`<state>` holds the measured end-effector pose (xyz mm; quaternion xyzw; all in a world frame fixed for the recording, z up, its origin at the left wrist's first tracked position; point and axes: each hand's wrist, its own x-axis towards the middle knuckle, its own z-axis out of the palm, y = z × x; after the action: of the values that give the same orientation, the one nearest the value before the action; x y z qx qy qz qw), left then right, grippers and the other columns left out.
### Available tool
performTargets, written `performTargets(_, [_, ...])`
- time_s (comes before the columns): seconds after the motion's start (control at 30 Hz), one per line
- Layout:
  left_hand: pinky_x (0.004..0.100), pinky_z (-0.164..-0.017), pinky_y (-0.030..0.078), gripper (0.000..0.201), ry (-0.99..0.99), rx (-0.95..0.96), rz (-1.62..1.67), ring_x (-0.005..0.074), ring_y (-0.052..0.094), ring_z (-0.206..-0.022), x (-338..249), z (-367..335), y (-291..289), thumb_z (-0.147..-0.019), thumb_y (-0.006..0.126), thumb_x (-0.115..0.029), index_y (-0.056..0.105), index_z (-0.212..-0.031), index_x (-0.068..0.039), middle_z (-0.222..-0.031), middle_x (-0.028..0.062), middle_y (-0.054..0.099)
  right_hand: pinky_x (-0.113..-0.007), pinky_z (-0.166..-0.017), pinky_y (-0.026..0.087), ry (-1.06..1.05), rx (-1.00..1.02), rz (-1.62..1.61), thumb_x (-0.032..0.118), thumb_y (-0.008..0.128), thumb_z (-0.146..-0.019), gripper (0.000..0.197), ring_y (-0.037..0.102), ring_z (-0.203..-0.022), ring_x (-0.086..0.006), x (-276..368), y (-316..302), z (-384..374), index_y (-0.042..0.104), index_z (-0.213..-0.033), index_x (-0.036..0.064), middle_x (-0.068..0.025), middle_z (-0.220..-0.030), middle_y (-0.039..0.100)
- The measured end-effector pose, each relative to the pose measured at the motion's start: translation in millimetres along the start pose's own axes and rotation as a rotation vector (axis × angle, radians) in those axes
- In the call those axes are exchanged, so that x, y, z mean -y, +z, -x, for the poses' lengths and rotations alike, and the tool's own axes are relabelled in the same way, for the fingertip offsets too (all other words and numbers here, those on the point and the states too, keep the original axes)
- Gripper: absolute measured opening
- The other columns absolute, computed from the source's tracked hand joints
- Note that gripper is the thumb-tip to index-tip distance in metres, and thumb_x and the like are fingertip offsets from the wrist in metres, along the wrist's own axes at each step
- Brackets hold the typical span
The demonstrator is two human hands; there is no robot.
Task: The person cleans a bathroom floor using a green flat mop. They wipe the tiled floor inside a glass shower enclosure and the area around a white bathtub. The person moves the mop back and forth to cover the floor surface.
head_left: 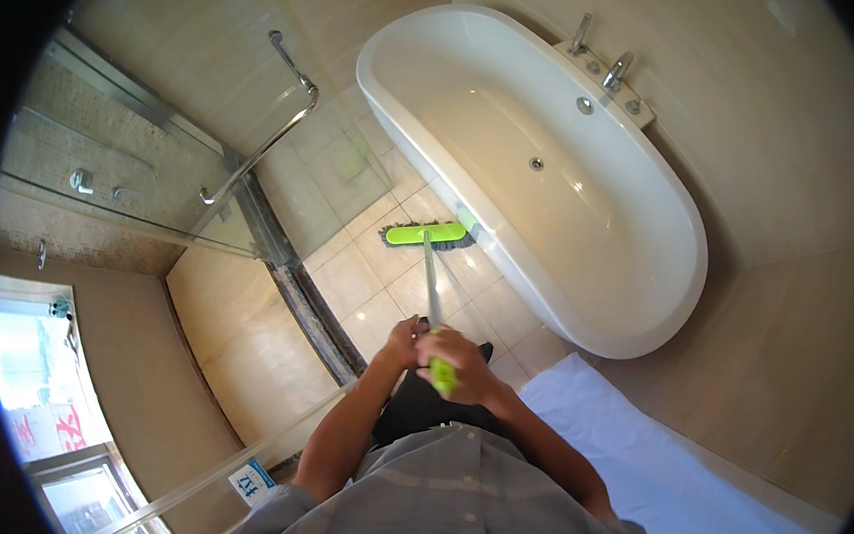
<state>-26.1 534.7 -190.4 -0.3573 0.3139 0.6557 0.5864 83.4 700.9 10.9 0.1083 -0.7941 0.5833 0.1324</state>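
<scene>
A mop (432,277) with a pale pole, a green grip end and a flat green head fringed in dark grey stands between me and the floor. Its head lies on the beige tiles, close to the outer side of the white bathtub (425,161). My right hand (460,360) is wrapped round the pole just above the green grip end. Next to it, my left hand (404,341) closes on the pole a little farther along. Some of the left fingers are hidden behind the pole and the right hand.
On my left are a glass shower door (227,131) with a chrome bar handle (276,140) and a dark raised sill (313,313). A white sheet (632,464) covers the floor at right. Chrome taps (618,71) stand at the tub's far edge.
</scene>
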Motion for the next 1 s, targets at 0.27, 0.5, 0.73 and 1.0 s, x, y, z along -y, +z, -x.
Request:
performTargets(0.27, [0.0614,-0.079,0.053,0.049,-0.136,-0.183,-0.112,0.0469,0.063,-0.089,81,-100,110,-0.095,0.047,-0.023,0.028,-0.133,0.000,-0.115,0.0324,0.053,-0.037,-0.092,0.047,0.476,-0.352,-0.014,-0.006,0.068,-0.075,0.016,0.060,-0.114,-0.0308,40,-50,110,0.057,-0.084,0.0018,-0.0151,-0.101,0.068])
performTargets(0.5, [0.0606,-0.074,0.054,0.020,-0.418,-0.085,-0.375,0.0410,0.065,-0.084,151,-125,115,-0.091,0.055,-0.020,0.051,-0.099,-0.003,-0.095,0.0203,0.059,-0.040,-0.073,0.060,0.786,-1.409,-0.292,-0.007,0.060,-0.082,0.003,0.066,-0.095,-0.0327,91,-47,150,0.059,-0.085,-0.0060,-0.0227,-0.101,0.066])
performTargets(0.73, [0.0579,-0.067,0.055,0.019,-0.246,-0.308,-0.351,0.0351,0.062,-0.078,146,-136,67,-0.084,0.059,-0.012,0.051,-0.098,-0.002,-0.090,0.0168,0.057,-0.039,-0.058,0.049,1.295,-0.257,0.456,0.026,0.077,-0.071,0.032,0.064,-0.060,-0.0328,65,-32,152,0.071,-0.092,0.0029,-0.0175,-0.068,0.064])
performTargets(1.0, [0.0472,-0.058,0.053,0.015,0.087,-0.428,-0.083,0.0304,0.062,-0.071,54,-121,81,-0.086,0.063,-0.013,0.054,-0.096,-0.007,-0.080,0.0118,0.056,-0.043,-0.058,0.048,0.868,-0.187,0.608,0.025,0.071,-0.075,0.028,0.063,-0.063,-0.0361,-11,-10,87,0.068,-0.090,0.0016,-0.0196,-0.069,0.063])
